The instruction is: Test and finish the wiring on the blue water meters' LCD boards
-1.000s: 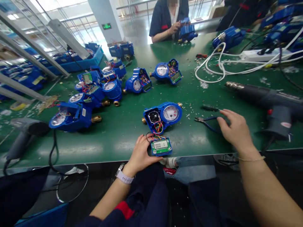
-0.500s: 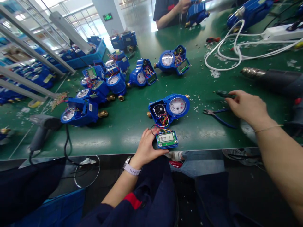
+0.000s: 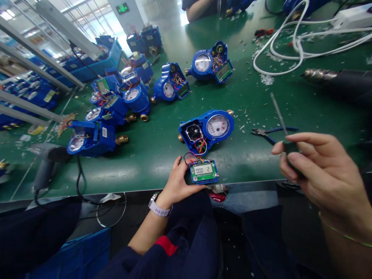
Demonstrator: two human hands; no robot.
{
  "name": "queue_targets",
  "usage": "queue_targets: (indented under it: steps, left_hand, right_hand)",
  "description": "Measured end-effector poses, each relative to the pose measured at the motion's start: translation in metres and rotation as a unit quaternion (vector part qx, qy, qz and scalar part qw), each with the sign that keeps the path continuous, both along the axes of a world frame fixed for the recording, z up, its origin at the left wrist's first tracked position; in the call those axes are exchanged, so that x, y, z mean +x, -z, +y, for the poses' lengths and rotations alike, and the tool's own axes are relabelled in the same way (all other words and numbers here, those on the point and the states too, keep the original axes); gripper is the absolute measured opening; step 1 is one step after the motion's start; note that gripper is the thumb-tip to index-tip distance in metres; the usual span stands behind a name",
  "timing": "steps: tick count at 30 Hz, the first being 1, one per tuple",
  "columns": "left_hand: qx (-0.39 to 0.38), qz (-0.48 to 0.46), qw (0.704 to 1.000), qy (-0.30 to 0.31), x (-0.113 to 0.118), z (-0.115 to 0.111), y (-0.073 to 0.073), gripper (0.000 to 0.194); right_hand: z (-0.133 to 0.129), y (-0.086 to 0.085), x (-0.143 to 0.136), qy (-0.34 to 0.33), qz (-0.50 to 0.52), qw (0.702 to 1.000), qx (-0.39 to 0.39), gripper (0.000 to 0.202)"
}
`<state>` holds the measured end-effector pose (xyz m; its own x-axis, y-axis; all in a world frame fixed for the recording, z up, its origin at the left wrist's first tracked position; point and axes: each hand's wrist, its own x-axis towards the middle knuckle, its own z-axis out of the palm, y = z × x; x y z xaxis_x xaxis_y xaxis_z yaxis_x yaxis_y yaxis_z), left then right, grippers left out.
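Note:
My left hand (image 3: 180, 179) grips a small display module (image 3: 204, 173) at the table's front edge, thumb below and fingers behind it. Its green circuit board carries a lit screen reading "000 2". Thin coloured wires (image 3: 200, 146) link the module to an open blue water meter (image 3: 219, 127) lying just behind it. The meter's round dial faces up, and brass ends stick out at both sides. My right hand (image 3: 316, 166) is closed round the dark handle of a screwdriver (image 3: 280, 114), its shaft pointing up and away. Blue-handled cutting pliers (image 3: 263, 133) lie behind that hand.
Several other blue meters stand at the left and back, one (image 3: 203, 64) with its cover open. Heat guns lie at the left (image 3: 48, 162) and right (image 3: 334, 79). A white cable (image 3: 270, 71) loops across the back right. Another person's arm (image 3: 200, 8) rests at the far edge.
My right hand has lifted the screwdriver off the table and drawn it nearer, its shaft now upward. The display changed from 1 to 2. My left hand keeps its hold.

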<state>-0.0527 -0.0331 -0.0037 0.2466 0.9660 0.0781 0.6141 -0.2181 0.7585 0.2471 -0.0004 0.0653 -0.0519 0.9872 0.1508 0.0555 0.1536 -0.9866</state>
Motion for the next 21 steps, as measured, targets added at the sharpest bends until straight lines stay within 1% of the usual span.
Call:
queue_targets:
  steps: [3, 6, 8, 11, 15, 21]
  left_hand:
    - [0.004, -0.025, 1.000, 0.003, 0.002, -0.001, -0.001, 0.063]
    - [0.005, -0.031, 0.999, -0.008, 0.003, -0.003, 0.003, 0.066]
    - [0.012, -0.034, 0.999, -0.015, 0.004, -0.004, 0.007, 0.066]
    - [0.039, -0.050, 0.998, -0.022, 0.006, -0.007, 0.012, 0.065]
    - [0.042, -0.086, 0.995, -0.026, 0.012, -0.011, 0.015, 0.065]
    - [0.016, -0.091, 0.995, -0.032, 0.016, -0.013, 0.015, 0.064]
  right_hand:
    - [-0.020, 0.005, -0.011, -0.027, -0.027, 0.999, -0.004, 0.036]
    - [-0.032, 0.005, -0.018, -0.041, -0.062, 0.997, -0.006, 0.027]
    - [-0.037, 0.004, -0.019, -0.063, -0.098, 0.993, 0.003, 0.020]
    - [-0.040, 0.004, -0.019, -0.102, -0.162, 0.981, 0.040, 0.019]
    - [-0.040, 0.004, -0.016, -0.120, -0.237, 0.960, 0.092, 0.019]
    - [-0.040, -0.001, -0.017, -0.182, -0.264, 0.939, 0.120, 0.019]
